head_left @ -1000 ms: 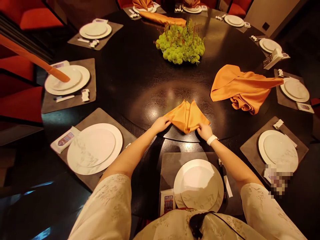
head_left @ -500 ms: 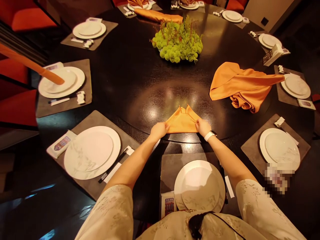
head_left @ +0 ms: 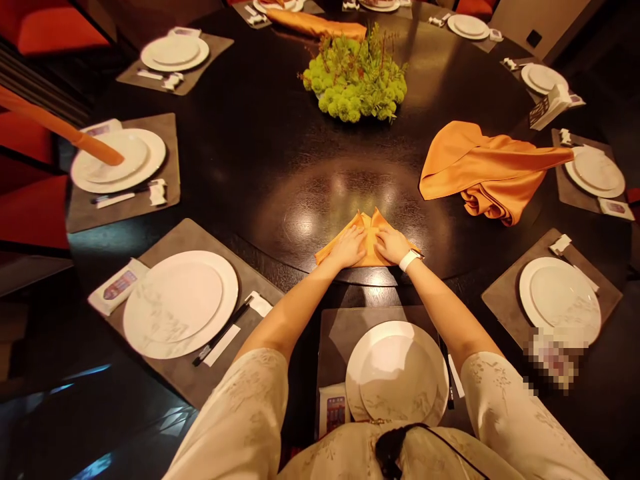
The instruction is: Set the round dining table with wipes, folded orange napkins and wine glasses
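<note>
An orange cloth napkin (head_left: 371,249), folded with two raised points at its far edge, lies on the dark turntable (head_left: 280,227). My left hand (head_left: 351,247) rests flat on its left half, fingers stretched toward the middle. On the right half presses my right hand (head_left: 393,245), its fingers extended inward and a white-banded watch (head_left: 411,259) at the wrist. Both hands are open, and they hide part of the cloth. The napkin's side corners stick out past the hands.
Nearest my body is a stacked plate setting (head_left: 397,373) on a grey placemat. Crumpled orange cloths (head_left: 493,167) lie to the right, and a green floral centrepiece (head_left: 355,80) stands farther back. More settings ring the table; a rolled orange cloth (head_left: 100,148) touches the left plate (head_left: 150,160).
Both hands have let go of the napkin's side edges and moved inward, now lying flat on top of it. Its side corners now show beyond the hands. The view has shifted slightly.
</note>
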{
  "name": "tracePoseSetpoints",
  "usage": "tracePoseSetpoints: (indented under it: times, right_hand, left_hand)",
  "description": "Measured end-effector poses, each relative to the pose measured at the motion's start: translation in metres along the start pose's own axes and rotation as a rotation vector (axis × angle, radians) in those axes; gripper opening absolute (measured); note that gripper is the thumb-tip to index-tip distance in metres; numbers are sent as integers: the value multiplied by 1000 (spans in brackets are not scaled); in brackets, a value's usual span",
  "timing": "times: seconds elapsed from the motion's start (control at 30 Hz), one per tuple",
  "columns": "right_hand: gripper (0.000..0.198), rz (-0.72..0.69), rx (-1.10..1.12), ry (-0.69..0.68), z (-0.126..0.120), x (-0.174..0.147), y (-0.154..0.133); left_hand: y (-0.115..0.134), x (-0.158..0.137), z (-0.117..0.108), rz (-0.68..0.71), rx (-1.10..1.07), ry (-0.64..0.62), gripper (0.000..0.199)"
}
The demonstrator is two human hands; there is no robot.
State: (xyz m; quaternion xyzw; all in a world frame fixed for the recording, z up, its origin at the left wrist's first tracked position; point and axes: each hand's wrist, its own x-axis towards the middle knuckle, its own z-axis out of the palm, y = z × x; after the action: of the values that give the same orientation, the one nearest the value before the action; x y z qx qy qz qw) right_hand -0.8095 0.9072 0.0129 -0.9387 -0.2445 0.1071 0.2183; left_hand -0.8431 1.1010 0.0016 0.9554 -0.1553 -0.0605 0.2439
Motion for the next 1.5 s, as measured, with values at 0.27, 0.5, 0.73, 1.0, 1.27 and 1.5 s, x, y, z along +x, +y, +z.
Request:
tracePoseSetpoints:
  times: [0.27,0.5,0.73,1.0,1.27,1.5]
  right_hand:
    - [32,574,1095,-10,5,-6,-15]
    - [20,642,1048,40,8,-5,-11]
    - [15,582,993,71,21,-24,-8]
    - [23,453,594,206,18,-32,-13]
    - [49,-270,-145,38,42,-50,-59]
    - [54,-167,-97,19,64,-53,-56]
  left_hand:
    - [27,2,-12,-807,-1118,105,39]
    - [25,-1,3,-897,-1168,227,30]
    - [9,-23,14,-849,-1067,228,21]
    - [12,-29,7,-800,-760,180,23]
    - [9,-40,-1,-582,-226,94,24]
    - [12,-72,-24,-117,220,-47,54]
